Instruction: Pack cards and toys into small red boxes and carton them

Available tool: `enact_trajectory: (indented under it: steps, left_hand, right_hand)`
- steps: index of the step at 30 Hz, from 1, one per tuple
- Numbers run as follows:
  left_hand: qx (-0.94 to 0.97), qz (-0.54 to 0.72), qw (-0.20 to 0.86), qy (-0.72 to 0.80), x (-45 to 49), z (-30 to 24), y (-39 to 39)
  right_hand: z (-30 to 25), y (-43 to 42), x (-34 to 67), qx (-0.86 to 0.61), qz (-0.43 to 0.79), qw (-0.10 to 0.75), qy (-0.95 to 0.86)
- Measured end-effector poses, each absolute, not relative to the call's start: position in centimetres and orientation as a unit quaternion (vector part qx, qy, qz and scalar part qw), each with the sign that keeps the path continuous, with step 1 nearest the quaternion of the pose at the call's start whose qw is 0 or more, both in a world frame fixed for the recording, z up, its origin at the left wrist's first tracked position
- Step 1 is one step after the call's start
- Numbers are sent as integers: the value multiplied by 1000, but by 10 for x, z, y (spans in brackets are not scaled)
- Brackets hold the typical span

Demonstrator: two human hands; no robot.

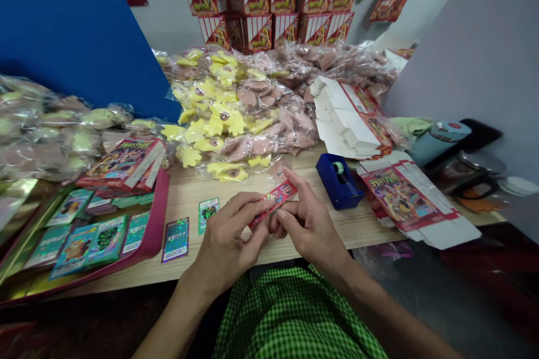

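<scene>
Both my hands meet over the front edge of the wooden table (pixel 370 224). My left hand (pixel 229 235) and my right hand (pixel 309 221) pinch a small flat red printed packet (pixel 274 201), held edge-on and tilted up to the right. My fingers are closed round it. Two loose green cards (pixel 177 238) lie on the table just left of my left hand. A blue tape dispenser (pixel 339 179) stands just right of my right hand.
A red tray (pixel 158 219) of green cards sits at the left, with a red box stack (pixel 124 162) behind it. Bagged yellow and pink toys (pixel 236 106) pile up at the back. Flat box blanks (pixel 404 193) lie at the right. Red cartons (pixel 286 0) stack at the wall.
</scene>
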State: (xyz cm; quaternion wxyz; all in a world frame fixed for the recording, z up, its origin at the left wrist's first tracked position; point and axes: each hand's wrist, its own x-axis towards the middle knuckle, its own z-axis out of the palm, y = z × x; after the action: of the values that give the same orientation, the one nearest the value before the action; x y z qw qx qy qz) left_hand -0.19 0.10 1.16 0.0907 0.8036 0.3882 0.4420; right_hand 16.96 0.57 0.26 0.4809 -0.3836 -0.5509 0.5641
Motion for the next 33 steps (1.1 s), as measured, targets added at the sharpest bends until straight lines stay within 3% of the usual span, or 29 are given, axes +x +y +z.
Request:
enact_trajectory:
  steps: [4,10,14,17,20,24,27,33]
  left_hand:
    - [787,423,142,426,8,24,11]
    - [791,407,101,446,15,32,13]
    - [678,488,224,502,3,21,18]
    - [644,478,314,509,4,-3,32]
    - [663,449,260,540,5,-33,44]
    - [667,436,191,573,-17,-50,27]
    - [744,352,125,554,-32,-41,5]
    - [937,67,115,324,3,-22,23]
  right_hand:
    - [1,6,168,-398,556,485,-545]
    - [-3,4,181,-439,520,463,-568]
    - [8,-8,202,-494,324,468,-657]
    - [12,-13,206,-445,161,451,-757]
    - [-4,-10,198,-384,99,370,-840]
    - [-35,5,195,-412,84,316,-851]
    - [-39,28,206,-473,57,298,-827]
    - [-18,106,209,-601,124,97,-783]
